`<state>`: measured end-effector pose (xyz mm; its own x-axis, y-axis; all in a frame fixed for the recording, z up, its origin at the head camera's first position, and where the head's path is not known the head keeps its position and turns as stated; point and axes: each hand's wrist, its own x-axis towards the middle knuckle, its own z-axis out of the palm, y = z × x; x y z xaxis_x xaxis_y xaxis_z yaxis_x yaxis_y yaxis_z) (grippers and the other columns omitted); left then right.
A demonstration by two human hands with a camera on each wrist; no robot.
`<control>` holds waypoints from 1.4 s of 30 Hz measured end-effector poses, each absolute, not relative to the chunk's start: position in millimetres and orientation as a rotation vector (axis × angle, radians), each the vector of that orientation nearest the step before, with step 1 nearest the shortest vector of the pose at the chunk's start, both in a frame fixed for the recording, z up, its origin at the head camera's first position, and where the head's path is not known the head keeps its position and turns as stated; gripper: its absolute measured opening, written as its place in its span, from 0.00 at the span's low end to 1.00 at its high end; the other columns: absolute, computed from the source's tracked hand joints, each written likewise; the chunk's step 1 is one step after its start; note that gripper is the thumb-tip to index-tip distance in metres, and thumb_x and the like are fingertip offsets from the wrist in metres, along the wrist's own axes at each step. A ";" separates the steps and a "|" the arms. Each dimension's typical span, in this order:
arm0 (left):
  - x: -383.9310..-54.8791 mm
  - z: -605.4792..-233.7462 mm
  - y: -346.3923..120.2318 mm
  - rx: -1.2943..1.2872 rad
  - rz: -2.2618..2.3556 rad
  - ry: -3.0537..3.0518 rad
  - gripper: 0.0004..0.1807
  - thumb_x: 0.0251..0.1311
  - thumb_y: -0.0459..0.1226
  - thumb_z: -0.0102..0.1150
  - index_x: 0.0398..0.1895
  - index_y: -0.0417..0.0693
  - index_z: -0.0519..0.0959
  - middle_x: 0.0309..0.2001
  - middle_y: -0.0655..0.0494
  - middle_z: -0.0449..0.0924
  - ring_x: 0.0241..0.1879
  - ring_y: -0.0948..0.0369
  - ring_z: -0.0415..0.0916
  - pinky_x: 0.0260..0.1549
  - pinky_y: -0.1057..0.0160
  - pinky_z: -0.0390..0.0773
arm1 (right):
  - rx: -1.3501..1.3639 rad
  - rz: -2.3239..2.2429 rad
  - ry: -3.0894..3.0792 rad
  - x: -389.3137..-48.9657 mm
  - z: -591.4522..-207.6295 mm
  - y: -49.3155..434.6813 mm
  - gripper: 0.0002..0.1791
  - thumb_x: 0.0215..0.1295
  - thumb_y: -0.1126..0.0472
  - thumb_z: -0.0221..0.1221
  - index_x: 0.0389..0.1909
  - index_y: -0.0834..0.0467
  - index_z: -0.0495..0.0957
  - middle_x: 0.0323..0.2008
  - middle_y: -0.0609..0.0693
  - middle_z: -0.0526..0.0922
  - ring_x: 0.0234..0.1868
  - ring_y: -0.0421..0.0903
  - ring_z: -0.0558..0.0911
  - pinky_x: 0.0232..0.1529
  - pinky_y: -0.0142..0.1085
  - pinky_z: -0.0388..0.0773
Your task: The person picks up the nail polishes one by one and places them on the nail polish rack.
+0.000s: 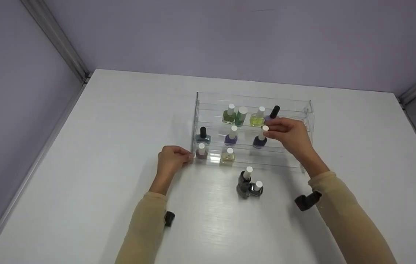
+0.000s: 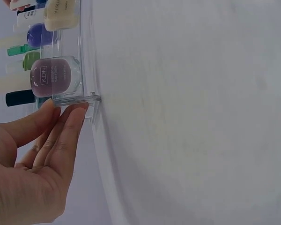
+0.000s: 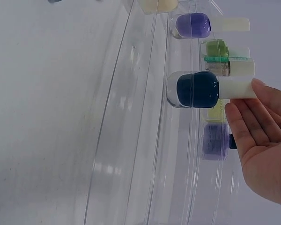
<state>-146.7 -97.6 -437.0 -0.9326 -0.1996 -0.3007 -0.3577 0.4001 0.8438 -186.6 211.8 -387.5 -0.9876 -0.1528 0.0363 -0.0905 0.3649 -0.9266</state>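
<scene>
A clear stepped display rack (image 1: 251, 167) holds several nail polish bottles. My right hand (image 1: 290, 135) pinches the white cap of a dark blue nail polish bottle (image 3: 196, 89) on the middle step. In the right wrist view the thumb lies on one side of that cap and fingers on the other. Behind it stand a yellow bottle (image 1: 256, 120) and a lilac bottle (image 3: 215, 140) with a black cap. At the rack's front left corner, my left hand (image 1: 173, 159) holds the side panel between thumb and fingertips, beside a mauve bottle (image 2: 51, 77).
On the white table (image 1: 120, 121), in front of the rack, dark polish bottles (image 1: 256, 190) stand close together. A purple bottle (image 1: 231, 139) and a cream bottle (image 1: 227, 157) occupy the rack's middle and front steps. A pale wall (image 1: 208, 40) rises behind the table.
</scene>
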 end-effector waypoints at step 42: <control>-146.9 -436.5 -97.8 -0.490 1.569 2.516 0.03 0.47 0.29 0.63 0.26 0.37 0.82 0.25 0.50 0.81 0.24 0.60 0.77 0.24 0.69 0.76 | -0.212 -1.680 2.484 -183.1 -379.3 211.2 0.22 0.53 0.67 0.64 0.49 0.71 0.74 0.44 0.62 0.80 0.38 0.37 0.81 0.40 0.30 0.77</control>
<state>-146.9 -97.8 -436.5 -0.9378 -0.2009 -0.2830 -0.3425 0.4046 0.8479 -183.1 211.2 -379.3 -0.9810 -0.1914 -0.0326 -0.0410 0.3683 -0.9288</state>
